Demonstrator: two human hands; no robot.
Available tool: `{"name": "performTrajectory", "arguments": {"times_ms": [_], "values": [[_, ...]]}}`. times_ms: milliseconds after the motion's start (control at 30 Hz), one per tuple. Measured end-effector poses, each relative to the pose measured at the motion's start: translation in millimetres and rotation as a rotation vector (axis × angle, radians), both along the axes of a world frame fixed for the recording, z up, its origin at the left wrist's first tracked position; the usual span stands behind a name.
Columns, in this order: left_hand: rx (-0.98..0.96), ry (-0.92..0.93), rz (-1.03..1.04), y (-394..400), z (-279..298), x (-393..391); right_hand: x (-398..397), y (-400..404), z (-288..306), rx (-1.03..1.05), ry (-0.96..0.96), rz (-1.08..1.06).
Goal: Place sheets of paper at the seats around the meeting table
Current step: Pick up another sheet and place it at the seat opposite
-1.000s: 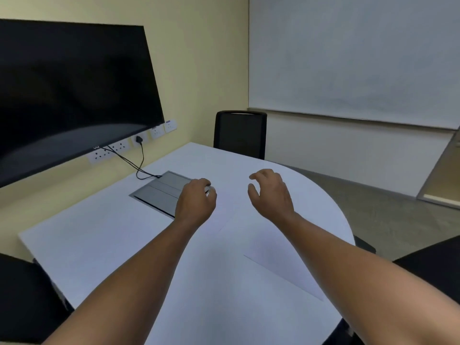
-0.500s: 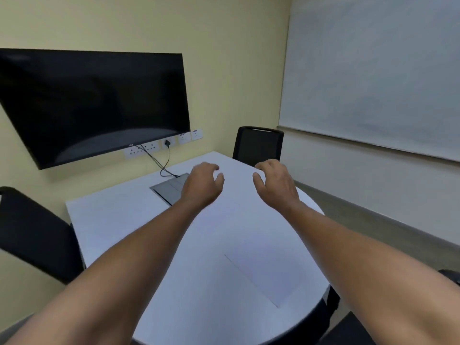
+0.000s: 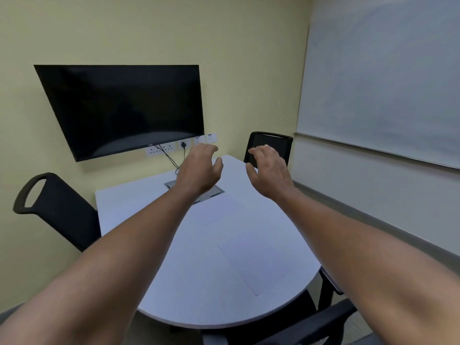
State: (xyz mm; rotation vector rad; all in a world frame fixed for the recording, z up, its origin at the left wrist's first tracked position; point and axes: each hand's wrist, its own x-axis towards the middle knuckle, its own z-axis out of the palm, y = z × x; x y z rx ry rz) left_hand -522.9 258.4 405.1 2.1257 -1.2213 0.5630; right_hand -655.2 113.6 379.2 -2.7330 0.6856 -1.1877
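Note:
Two white sheets of paper lie on the white meeting table (image 3: 139, 207). One sheet (image 3: 256, 262) rests near the rounded right end, the other sheet (image 3: 219, 207) lies further in, by the grey cable hatch. My left hand (image 3: 199, 170) and my right hand (image 3: 270, 170) hover side by side above the table's far part, fingers spread and curled, with nothing in them. Both arms stretch forward over the tabletop.
A black chair (image 3: 57, 210) stands at the table's left side, another chair (image 3: 270, 143) at the far end, a third chair (image 3: 321, 324) at the near right. A dark screen (image 3: 124, 108) hangs on the wall above sockets, and a whiteboard (image 3: 385, 83) covers the right wall.
The view has pulled back and up, so more of the table, the screen and the left chair show. Both hands rose off the tabletop and stay empty; a second sheet has come into view.

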Motion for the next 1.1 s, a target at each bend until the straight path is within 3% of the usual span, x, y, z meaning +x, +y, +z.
{"name": "performTrajectory", "arguments": {"times_ms": [533, 833, 1100], "values": [[0.047, 0.069, 0.086, 27.9, 20.1, -107.2, -115.0, 23.0, 28.8, -0.037, 0.054, 0.013], [-0.022, 0.085, 0.089, -23.5, 21.4, -149.8, -151.7, -25.9, 36.4, -0.037, 0.007, 0.045], [-0.069, 0.148, 0.154, -109.4, 16.9, -186.7, -187.7, -119.3, 37.9, -0.055, 0.005, 0.089]]}}
